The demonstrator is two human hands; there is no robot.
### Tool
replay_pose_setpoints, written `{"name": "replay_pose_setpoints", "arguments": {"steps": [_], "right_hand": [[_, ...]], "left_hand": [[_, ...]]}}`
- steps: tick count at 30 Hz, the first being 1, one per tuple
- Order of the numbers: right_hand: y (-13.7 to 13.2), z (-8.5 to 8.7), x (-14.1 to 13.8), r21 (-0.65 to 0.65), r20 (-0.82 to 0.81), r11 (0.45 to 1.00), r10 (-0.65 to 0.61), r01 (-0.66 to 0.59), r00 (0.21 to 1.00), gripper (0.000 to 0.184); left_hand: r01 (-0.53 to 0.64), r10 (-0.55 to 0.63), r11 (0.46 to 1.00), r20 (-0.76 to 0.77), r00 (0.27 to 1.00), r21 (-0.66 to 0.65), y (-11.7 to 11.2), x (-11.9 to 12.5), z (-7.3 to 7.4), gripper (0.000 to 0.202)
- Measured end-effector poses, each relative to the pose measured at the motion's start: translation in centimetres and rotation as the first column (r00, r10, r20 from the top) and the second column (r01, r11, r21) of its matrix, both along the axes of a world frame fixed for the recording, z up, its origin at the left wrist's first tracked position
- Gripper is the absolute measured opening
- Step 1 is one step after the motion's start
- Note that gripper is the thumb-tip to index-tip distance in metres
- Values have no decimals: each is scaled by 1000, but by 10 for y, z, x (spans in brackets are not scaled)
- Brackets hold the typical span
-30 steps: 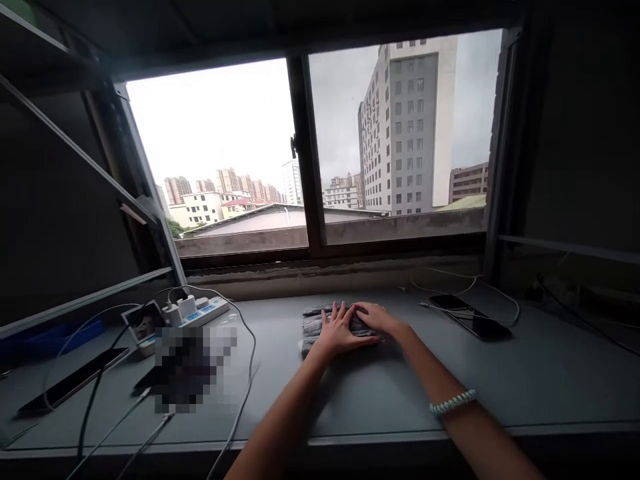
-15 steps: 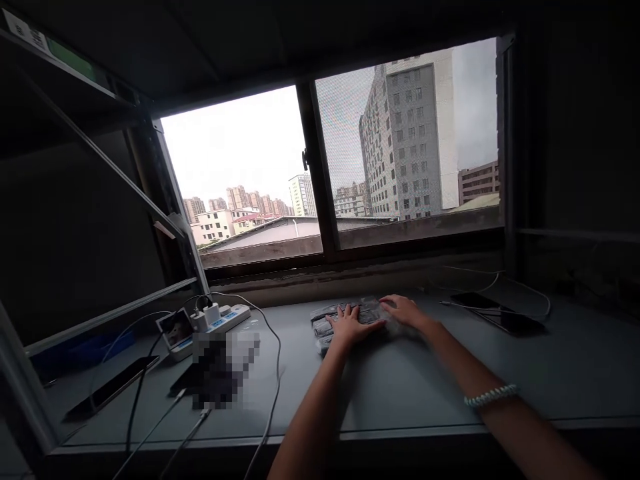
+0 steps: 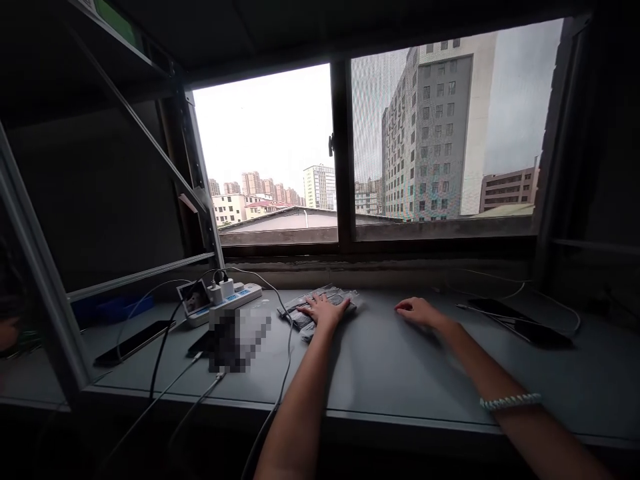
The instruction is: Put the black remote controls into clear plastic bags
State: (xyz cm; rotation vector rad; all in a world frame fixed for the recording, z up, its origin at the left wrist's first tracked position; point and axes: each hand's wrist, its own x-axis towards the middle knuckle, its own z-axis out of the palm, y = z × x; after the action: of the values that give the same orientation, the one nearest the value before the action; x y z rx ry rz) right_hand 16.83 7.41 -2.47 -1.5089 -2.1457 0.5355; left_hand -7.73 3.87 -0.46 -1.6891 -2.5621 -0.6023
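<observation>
My left hand lies palm down with its fingers spread over a dark grey bundle in clear, crinkled plastic. The bundle is flat on the grey worktop, and a loose edge of its wrapping shows right of my thumb. What the bundle contains cannot be made out. Some way to the right, my right hand rests at the worktop, apart from the bundle. Its fingers are curled together, and nothing shows in them. A pale coiled band circles my right forearm.
At left a white power strip with plugs stands behind a phone and a blurred-out dark item. Several cables cross the worktop's front edge. A dark phone with a white cable lies right. Beyond the metal post, part of a person shows.
My left hand has moved left with the wrapped bundle, closer to the cables. The right hand has come away from the plastic, leaving a gap. The view has also shifted.
</observation>
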Motion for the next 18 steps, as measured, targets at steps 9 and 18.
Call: {"name": "replay_pose_setpoints", "arguments": {"steps": [9, 18], "right_hand": [[-2, -2, 0, 15, 24, 1000, -19, 19, 1000, 27], [-7, 6, -6, 55, 34, 997, -48, 46, 998, 23]], "left_hand": [[98, -53, 949, -155, 987, 301, 2, -6, -3, 50], [246, -189, 948, -262, 946, 203, -2, 14, -2, 46]]}}
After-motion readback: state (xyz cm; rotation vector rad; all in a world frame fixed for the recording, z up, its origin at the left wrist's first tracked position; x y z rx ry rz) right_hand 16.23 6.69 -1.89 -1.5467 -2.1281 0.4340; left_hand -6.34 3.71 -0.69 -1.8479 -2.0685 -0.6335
